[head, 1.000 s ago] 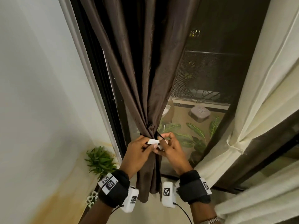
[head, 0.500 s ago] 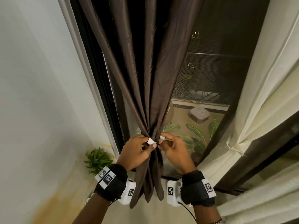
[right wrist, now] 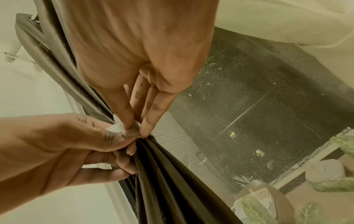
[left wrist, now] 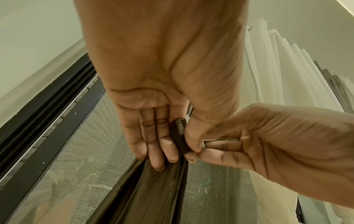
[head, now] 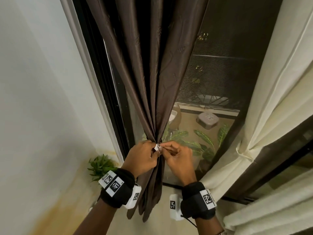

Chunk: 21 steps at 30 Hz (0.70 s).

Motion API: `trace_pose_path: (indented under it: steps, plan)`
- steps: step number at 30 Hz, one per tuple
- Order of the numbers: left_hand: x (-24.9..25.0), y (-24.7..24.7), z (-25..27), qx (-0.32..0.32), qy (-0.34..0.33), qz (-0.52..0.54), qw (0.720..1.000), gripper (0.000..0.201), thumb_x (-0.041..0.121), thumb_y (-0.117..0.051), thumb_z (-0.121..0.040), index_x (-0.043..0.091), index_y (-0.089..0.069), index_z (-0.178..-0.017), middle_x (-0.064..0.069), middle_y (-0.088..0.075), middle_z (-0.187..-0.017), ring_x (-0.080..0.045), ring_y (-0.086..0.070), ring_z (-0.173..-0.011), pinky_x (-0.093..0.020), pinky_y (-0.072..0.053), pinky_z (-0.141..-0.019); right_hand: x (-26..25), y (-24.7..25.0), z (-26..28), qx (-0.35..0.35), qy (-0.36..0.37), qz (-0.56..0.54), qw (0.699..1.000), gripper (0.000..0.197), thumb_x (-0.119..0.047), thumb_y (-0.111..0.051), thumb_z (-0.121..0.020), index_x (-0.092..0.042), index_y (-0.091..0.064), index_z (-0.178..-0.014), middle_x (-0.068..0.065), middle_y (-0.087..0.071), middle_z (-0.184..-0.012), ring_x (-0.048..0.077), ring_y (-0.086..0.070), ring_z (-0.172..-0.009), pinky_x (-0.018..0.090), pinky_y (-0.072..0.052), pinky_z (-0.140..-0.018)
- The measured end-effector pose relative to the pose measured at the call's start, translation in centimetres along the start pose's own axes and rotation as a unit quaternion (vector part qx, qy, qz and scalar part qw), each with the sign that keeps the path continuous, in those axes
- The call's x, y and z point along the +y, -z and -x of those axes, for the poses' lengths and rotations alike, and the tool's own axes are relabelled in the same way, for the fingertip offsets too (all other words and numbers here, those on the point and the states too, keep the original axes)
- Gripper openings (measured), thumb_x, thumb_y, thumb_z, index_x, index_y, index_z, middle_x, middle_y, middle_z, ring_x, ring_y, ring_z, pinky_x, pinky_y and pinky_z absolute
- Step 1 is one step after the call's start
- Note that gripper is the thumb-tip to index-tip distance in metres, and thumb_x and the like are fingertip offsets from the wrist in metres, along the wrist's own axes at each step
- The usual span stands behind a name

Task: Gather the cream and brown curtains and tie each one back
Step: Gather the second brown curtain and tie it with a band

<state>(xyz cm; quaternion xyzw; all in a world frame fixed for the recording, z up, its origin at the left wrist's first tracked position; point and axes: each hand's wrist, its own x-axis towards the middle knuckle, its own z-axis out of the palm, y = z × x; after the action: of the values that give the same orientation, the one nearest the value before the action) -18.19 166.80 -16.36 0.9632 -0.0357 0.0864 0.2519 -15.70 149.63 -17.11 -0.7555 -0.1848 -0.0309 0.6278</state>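
Brown curtain [head: 152, 73] bunched at window's left, both hands at its waist.
Left hand [head: 142, 160] curled round the gathered folds, thumb on small white tab [head: 156, 147]; right hand [head: 177, 160] pinching the tie end beside it. Cream curtain [head: 264, 116] already tied, at right. Risk: slack pinch, so tab slipping free and folds falling open again.

You're in a home, at a balcony door [head: 105, 92]: brown curtain [head: 152, 65] over its glass, cream curtain [head: 279, 82] right of it, potted plant [head: 100, 165] at its foot.
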Motion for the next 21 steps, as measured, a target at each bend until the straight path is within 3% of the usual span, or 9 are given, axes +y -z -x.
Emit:
trace_pose_path:
  steps: [4,8,10,13,16,19,21]
  plan:
    - [0.1,0.4,-0.3,-0.012,-0.006,0.039,0.999,0.025,0.03,-0.057,-0.102,0.021,-0.076,-0.115,0.0,-0.072,-0.107,-0.023,-0.068,-0.101,-0.042,-0.056,-0.087,0.0,-0.1,0.0,-0.022,0.011,-0.007,1.0,0.022,0.0,-0.073,-0.095,-0.015,-0.084,-0.107,-0.007,-0.083,-0.107,0.004,-0.078,-0.105,0.026,-0.061,-0.096]
    - [0.3,1.0,0.3,-0.069,-0.047,0.105,0.991,0.034,0.026,-0.056,-0.109,0.022,-0.066,-0.142,0.004,-0.065,-0.131,-0.012,-0.061,-0.122,-0.026,-0.047,-0.105,0.8,0.4,0.3,-0.02,0.024,-0.019,0.999,0.042,0.012,-0.063,-0.092,-0.021,-0.084,-0.11,-0.005,-0.081,-0.12,0.006,-0.073,-0.119,0.028,-0.057,-0.105]
    - [0.3,0.9,0.7,-0.074,-0.043,0.134,0.987,0.035,0.029,-0.053,-0.11,0.025,-0.065,-0.143,0.009,-0.063,-0.132,-0.007,-0.06,-0.125,-0.026,-0.045,-0.11,1.6,0.7,0.4,-0.025,0.005,-0.07,0.997,0.049,0.017,-0.06,-0.093,-0.024,-0.084,-0.109,-0.004,-0.08,-0.123,0.01,-0.071,-0.124,0.031,-0.054,-0.111]
    - [0.1,0.6,1.3,-0.012,-0.003,0.17,0.985,0.042,0.043,-0.041,-0.113,0.025,-0.078,-0.119,0.013,-0.072,-0.108,-0.001,-0.067,-0.106,-0.032,-0.054,-0.098,1.6,0.9,0.7,-0.062,-0.014,-0.096,0.993,0.046,0.015,-0.059,-0.096,-0.021,-0.083,-0.111,-0.004,-0.079,-0.123,0.011,-0.071,-0.125,0.033,-0.053,-0.113]
    - [-0.1,1.1,1.8,0.078,0.031,0.068,0.994,0.073,0.066,-0.028,-0.109,0.022,-0.078,-0.081,0.008,-0.071,-0.071,-0.006,-0.069,-0.069,-0.041,-0.058,-0.073,0.3,1.7,-0.1,-0.077,-0.019,-0.03,0.996,0.037,0.006,-0.061,-0.098,-0.021,-0.086,-0.107,-0.009,-0.083,-0.112,0.01,-0.075,-0.112,0.039,-0.059,-0.104]
    - [0.4,3.5,1.9,0.117,0.08,0.071,0.987,0.07,0.071,-0.038,-0.104,0.025,-0.081,-0.075,0.01,-0.074,-0.06,-0.003,-0.07,-0.053,-0.031,-0.061,-0.068,-2.3,2.7,-2.5,-0.015,-0.027,0.007,0.999,0.021,-0.017,-0.069,-0.1,-0.03,-0.081,-0.112,-0.018,-0.078,-0.115,-0.002,-0.07,-0.11,0.042,-0.058,-0.102]
    - [0.9,5.7,1.2,0.223,0.077,0.051,0.97,0.066,0.073,-0.05,-0.1,0.02,-0.071,-0.067,0.006,-0.067,-0.053,-0.009,-0.065,-0.046,-0.035,-0.059,-0.06,-4.6,2.8,-4.5,0.028,-0.012,-0.019,0.999,0.032,-0.036,-0.074,-0.097,-0.036,-0.071,-0.129,-0.021,-0.072,-0.125,-0.005,-0.064,-0.119,0.034,-0.054,-0.103]
